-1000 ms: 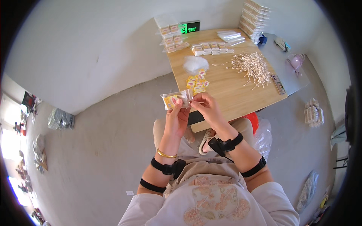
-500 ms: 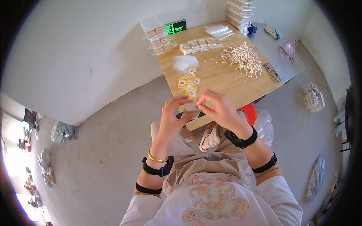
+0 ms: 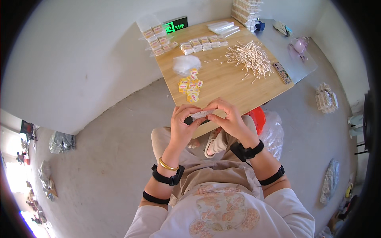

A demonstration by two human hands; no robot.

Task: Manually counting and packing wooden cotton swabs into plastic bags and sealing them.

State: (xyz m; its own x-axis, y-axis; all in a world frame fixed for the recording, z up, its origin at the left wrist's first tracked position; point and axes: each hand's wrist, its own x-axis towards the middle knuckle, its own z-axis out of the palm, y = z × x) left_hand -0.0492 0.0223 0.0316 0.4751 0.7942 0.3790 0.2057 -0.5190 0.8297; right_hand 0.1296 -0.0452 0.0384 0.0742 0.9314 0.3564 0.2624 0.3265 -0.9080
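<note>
Just off the near edge of the wooden table, a small clear packet of cotton swabs is pinched between both hands. My left hand is closed on its left end, thumb below and fingers above. The right end is gripped by my right hand, its thumb and fingertips pressed on it. Beyond my left hand lie scattered yellow-and-white cards, and past them a heap of clear plastic bags. A big loose pile of cotton swabs covers the table's right side.
Filled packs stand in a row at the back, with a stack of packs on the left and a tall stack behind. Flat clear sleeves lie there. A phone rests by the right edge, above a red container.
My right hand has turned and closed onto the packet's right end, and the packet now lies flatter between both hands. The view has shifted slightly, so the table appears further left.
</note>
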